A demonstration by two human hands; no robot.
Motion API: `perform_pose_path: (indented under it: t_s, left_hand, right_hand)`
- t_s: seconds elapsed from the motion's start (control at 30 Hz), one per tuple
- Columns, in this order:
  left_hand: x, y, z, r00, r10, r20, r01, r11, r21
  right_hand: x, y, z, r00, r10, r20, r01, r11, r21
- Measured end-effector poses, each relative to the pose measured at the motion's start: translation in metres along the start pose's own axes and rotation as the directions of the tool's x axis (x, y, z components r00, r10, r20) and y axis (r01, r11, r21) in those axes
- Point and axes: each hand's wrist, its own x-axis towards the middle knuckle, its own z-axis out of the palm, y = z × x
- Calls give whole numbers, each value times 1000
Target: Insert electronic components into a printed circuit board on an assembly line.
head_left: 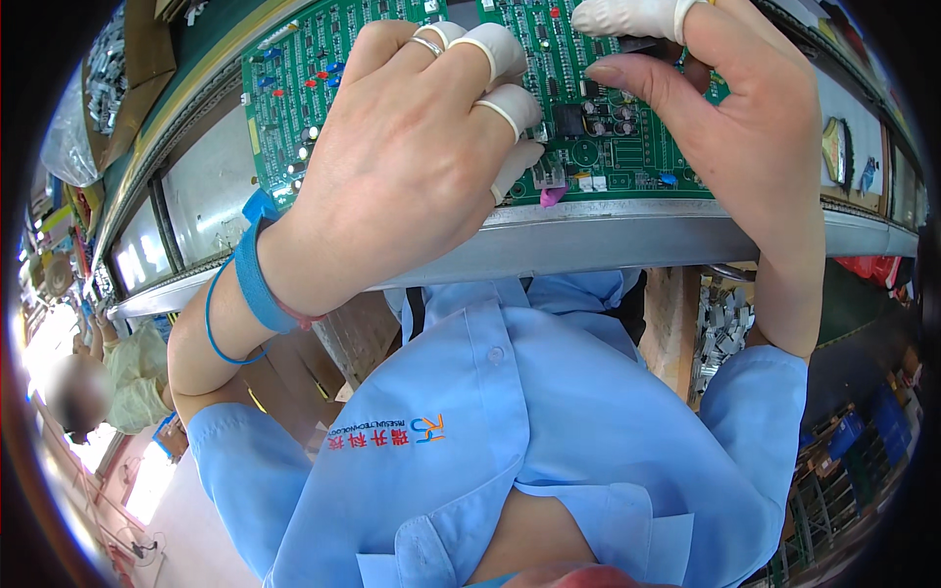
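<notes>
My left hand (407,162) reaches over two green circuit boards, with white finger cots on several fingers. Its fingers are curled down, tips beside parts near the front edge of the right board (642,157); the thumb and whatever they grip are hidden. The left board (279,118), with red and blue parts, is partly under this hand. Above the right board, my right hand (755,118) has a small black component (642,45) between its bent fingers, the index finger in a white cot. A pink piece (552,196) sits at that board's front edge, below my left fingertips.
A metal rail (608,220) runs along the front of the bench, close to my body. A blue wrist strap (257,274) circles my left wrist. At far left stands a cardboard box (137,78) of metal parts; another person (132,377) is beyond the bench.
</notes>
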Motion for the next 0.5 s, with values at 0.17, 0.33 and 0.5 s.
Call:
perform_pose_path:
  t_s: [0.17, 0.33, 0.5]
  left_hand:
    - [3, 1, 6, 999, 29, -22, -28, 998, 60]
    - [6, 0, -6, 1000, 5, 26, -9, 991, 134]
    - [9, -3, 2, 998, 53, 18, -54, 996, 71]
  right_hand:
    - [0, 22, 4, 962, -269, -58, 259, 957, -133]
    - [0, 24, 5, 980, -197, -25, 193, 975, -111]
    - [2, 23, 10, 994, -104, -40, 104, 995, -16]
